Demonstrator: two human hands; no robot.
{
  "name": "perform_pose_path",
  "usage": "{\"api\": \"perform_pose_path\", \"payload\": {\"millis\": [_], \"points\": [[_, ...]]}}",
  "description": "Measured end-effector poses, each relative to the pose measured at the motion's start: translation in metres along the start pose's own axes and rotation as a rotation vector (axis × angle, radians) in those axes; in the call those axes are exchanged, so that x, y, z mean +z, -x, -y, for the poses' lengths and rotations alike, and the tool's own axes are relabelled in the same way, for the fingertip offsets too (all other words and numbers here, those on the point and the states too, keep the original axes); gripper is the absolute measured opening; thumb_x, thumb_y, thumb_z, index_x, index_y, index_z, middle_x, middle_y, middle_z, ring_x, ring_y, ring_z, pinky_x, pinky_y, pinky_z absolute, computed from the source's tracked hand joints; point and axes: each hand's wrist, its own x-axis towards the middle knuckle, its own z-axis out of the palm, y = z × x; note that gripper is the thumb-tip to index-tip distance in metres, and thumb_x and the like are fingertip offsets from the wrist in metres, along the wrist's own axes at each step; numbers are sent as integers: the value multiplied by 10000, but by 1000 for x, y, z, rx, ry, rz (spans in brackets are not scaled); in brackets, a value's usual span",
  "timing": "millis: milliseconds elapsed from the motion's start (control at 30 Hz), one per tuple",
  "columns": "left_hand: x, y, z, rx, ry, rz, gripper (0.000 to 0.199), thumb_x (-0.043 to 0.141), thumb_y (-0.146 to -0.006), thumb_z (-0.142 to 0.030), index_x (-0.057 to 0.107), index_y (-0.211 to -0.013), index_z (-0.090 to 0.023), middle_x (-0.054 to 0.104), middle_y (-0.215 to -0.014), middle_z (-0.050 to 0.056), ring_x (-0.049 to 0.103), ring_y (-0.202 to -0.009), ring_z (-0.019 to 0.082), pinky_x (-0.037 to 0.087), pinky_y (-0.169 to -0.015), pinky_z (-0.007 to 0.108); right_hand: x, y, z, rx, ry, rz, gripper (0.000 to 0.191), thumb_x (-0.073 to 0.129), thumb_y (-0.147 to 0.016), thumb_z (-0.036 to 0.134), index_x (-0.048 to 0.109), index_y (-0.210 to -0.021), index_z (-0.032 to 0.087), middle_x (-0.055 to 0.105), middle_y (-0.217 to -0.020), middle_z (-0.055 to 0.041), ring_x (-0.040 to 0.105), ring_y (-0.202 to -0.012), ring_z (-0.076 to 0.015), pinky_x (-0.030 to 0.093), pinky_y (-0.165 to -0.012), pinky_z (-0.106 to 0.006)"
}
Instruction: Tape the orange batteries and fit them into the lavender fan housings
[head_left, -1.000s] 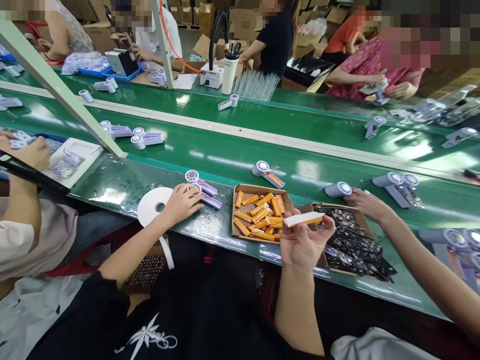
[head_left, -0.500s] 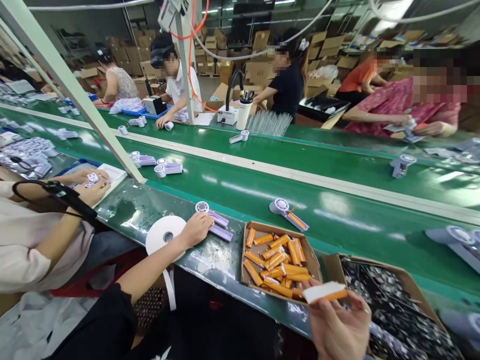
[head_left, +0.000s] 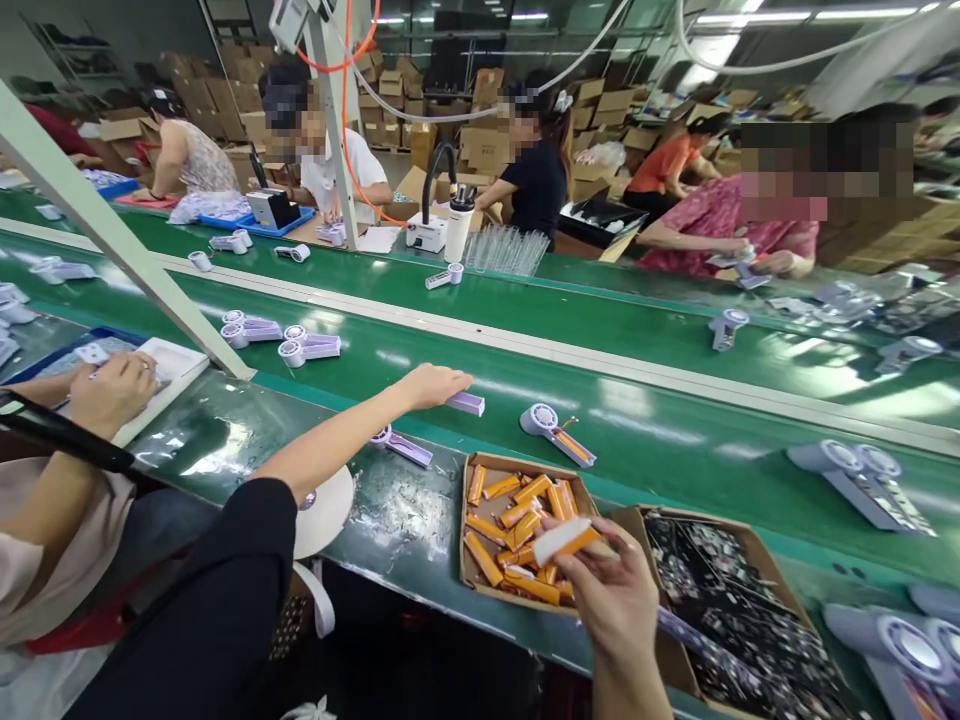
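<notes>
My left hand reaches over the green belt, its fingers closed on a purple fan housing whose handle sticks out. Another purple fan housing lies at the table edge below it. My right hand pinches an orange battery with a white strip, above the cardboard box of orange batteries. A fan housing with an orange piece inside lies on the belt behind that box. The white tape roll is partly hidden by my left arm.
A box of black wired parts stands on the right. Fan housings lie on the belt. A slanted metal post rises at left. A co-worker's hands work beside a white tray; other people sit across.
My left hand has moved from the table edge out over the belt with one housing, leaving the other behind. My right hand and its battery have shifted left over the battery box. The view has shifted.
</notes>
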Motion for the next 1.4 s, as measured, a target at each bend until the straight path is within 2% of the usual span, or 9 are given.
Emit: {"api": "perform_pose_path", "payload": {"millis": [67,200,367,500,900,1167,1233,1300,1400], "points": [[19,-21,0,11,-3,102,200,501,-1044,-232,679,-1132,-240,785,-1122,69,740,-1033,222,498,-780,269,12,-14,2,-79,73,21,378,937,-800,257,702,-1097,244,848,-1004,-91,836,-900,-309,728,-708,-377],[51,-29,2,-90,47,97,321,390,-1103,-356,650,-1235,-219,797,-1049,94,759,-955,264,521,-809,316,30,-63,3,-178,186,110,363,948,-772,314,726,-1052,246,843,-1049,-64,831,-956,-282,720,-821,-413],[55,-34,8,-206,94,50,401,257,-1125,-334,592,-1294,-192,787,-1108,135,756,-1025,288,510,-850,336,69,-156,-23,-93,585,401,366,814,-878,354,730,-1213,233,834,-1055,-59,814,-990,-260,659,-960,-420],[55,-43,1,-196,123,77,340,493,-1065,-464,622,-1221,-191,787,-1064,147,754,-1018,317,501,-836,326,92,-201,-53,-108,1085,684,406,716,-946,233,691,-1352,222,829,-1070,-79,797,-1006,-286,610,-946,-386],[59,-56,-14,-231,235,54,315,370,-1091,-329,634,-1201,-198,785,-1065,121,738,-1011,291,512,-874,352,76,-202,-67,-111,1573,907,407,564,-1070,336,624,-1465,262,803,-1154,-124,768,-1051,-316,560,-899,-367],[58,-61,-23,-303,354,-18,331,389,-1089,-301,602,-1315,-185,785,-1113,105,722,-1084,261,523,-976,367,115,-213,-51,-23,1639,1046,487,635,-1025,434,660,-1465,227,798,-1169,-163,767,-1029,-314,568,-920,-376],[49,-45,-27,-319,381,-71,428,453,-1083,-370,515,-1455,-167,743,-1290,130,659,-1257,262,492,-1080,382,114,-215,-39,-3,1637,1077,471,700,-984,388,691,-1429,234,807,-1174,-140,769,-1014,-298,567,-905,-347],[37,-4,-29,-294,420,-194,540,517,-1062,-462,479,-1507,-159,671,-1433,155,568,-1389,275,438,-1173,411,98,-206,-23,-6,1648,1069,425,689,-984,330,713,-1396,231,793,-1238,-140,761,-1061,-302,565,-904,-346],[23,114,-24,-187,495,-359,407,461,-1080,-510,704,-1160,-193,753,-1240,113,658,-1217,254,496,-1108,391,51,-168,3,-73,1536,932,298,577,-1029,279,776,-1242,217,805,-1196,-126,765,-1038,-289,569,-874,-349]]}}
